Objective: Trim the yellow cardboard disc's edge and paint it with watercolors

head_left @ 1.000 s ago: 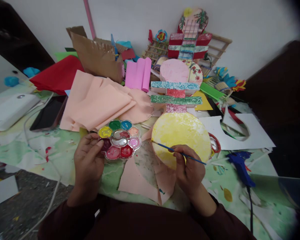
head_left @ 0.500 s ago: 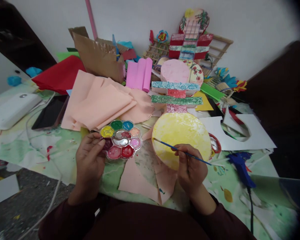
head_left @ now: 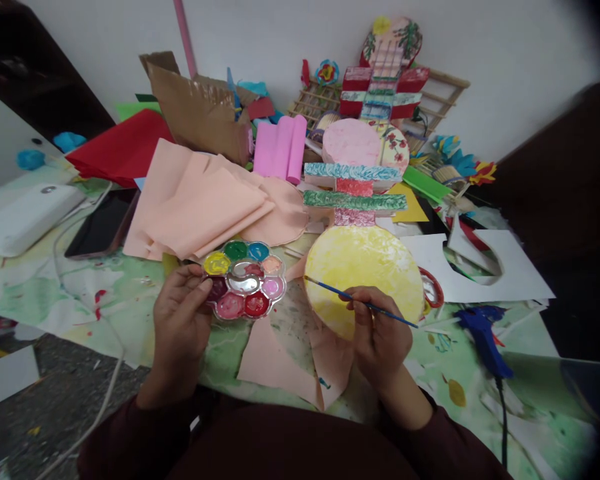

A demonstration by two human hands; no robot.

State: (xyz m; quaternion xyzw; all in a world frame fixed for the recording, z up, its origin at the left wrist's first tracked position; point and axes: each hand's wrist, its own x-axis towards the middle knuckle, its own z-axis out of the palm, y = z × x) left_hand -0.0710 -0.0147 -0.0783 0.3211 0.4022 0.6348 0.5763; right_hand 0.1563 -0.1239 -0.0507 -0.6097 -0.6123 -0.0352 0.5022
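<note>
My left hand pinches the left edge of a flower-shaped paint palette, its wells filled with several colours. A thin blue paintbrush is gripped in my right hand. The brush tip meets the left edge of a round yellow-painted disc, or hovers just over it; I cannot tell which. Behind the disc, and apparently joined to it, stand a green-painted bar, a blue-painted bar and a pale pink disc. Cut peach paper lies below the palette.
Folded peach paper, a phone and a white device lie on the left. A blue glue gun with its cord and cut white card are on the right. A cardboard box stands at the back.
The brush and my right hand have shifted very slightly to the left along the yellow disc's edge. The palette stays in my left hand; the whole view moves a little.
</note>
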